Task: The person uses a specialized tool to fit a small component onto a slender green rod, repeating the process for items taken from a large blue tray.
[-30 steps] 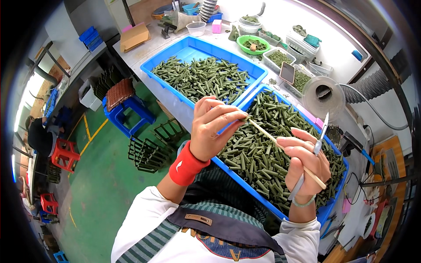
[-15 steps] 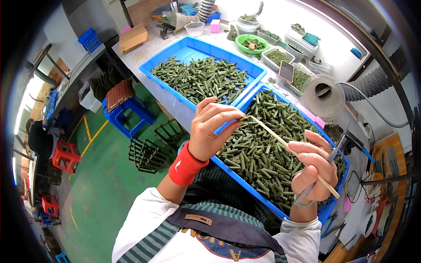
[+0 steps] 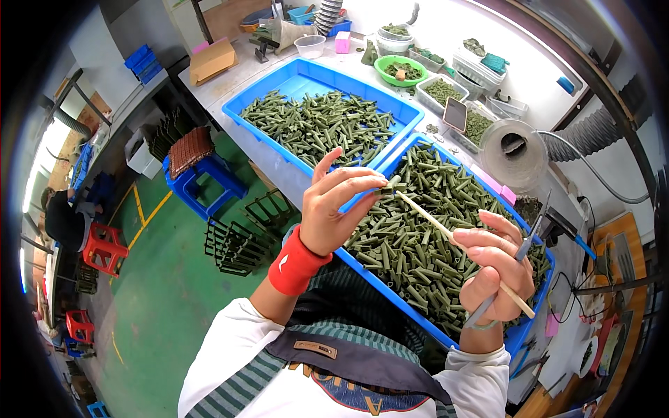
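Observation:
My left hand [image 3: 334, 209], with a red wristband, pinches a small dark green tube-shaped piece [image 3: 392, 187] between thumb and fingertips. A thin pale wooden stick [image 3: 426, 214] runs from my right hand [image 3: 498, 268] up to that piece, its far tip at or just beside it; I cannot tell which. My right fingers are closed round the stick and also keep a slim grey metal tool [image 3: 534, 233] that points up and away. Below both hands lies a blue tray [image 3: 390, 296] heaped with green tube-shaped pieces [image 3: 411, 258].
Another blue tray [image 3: 254, 136] of green pieces adjoins it at the far left. Beyond stand a green bowl [image 3: 390, 76], plastic tubs [image 3: 446, 104], a phone [image 3: 455, 113] and a clear extraction hood [image 3: 512, 157]. Stools [image 3: 198, 188] stand on the floor at left.
The green piece in my left fingertips has turned and shows more. My right hand has shifted slightly left, and the stick's tip sits a little lower and further right.

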`<action>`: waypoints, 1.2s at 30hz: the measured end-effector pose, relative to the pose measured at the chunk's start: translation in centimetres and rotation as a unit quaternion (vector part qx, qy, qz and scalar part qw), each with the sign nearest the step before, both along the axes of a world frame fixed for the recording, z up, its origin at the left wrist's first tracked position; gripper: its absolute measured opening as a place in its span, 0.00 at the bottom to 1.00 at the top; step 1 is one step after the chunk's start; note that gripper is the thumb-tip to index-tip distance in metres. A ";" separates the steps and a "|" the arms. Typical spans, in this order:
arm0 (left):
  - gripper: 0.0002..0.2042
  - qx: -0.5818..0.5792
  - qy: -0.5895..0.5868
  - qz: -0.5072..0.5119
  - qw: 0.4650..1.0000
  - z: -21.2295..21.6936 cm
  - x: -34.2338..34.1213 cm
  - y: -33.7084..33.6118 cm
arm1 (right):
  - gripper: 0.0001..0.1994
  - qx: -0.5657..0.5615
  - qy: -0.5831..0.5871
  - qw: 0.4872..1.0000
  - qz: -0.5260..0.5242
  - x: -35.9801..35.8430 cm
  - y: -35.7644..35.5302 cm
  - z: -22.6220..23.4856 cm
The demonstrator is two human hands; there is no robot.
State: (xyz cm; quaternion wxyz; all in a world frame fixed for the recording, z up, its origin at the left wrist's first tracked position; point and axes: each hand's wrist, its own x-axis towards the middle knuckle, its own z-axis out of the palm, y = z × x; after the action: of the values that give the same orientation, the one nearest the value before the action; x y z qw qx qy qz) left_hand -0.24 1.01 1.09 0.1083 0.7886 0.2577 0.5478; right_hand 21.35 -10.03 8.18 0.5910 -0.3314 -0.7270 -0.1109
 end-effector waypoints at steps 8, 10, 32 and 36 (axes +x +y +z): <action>0.13 0.007 -0.004 0.001 1.000 -0.3 0.0 0.4 | 0.15 0.004 -0.006 1.000 -0.002 0.1 -0.1 0.1; 0.13 0.011 0.013 0.025 1.000 -0.3 0.1 1.1 | 0.15 0.000 -0.001 1.000 -0.007 0.4 -0.1 0.0; 0.12 0.046 0.392 0.137 0.909 -10.4 1.6 5.0 | 0.14 -0.026 0.001 0.999 -0.031 1.0 0.0 -0.4; 0.02 0.053 0.400 0.104 0.909 -10.7 2.1 3.5 | 0.14 -0.023 -0.003 0.999 -0.025 1.0 0.2 -0.4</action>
State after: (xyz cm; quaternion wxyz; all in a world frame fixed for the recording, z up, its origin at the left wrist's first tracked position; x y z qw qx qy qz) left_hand 1.88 4.54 -9.61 -0.1037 0.9149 0.3307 0.2071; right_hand 22.32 -9.87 7.78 0.5783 -0.3630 -0.7223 -0.1100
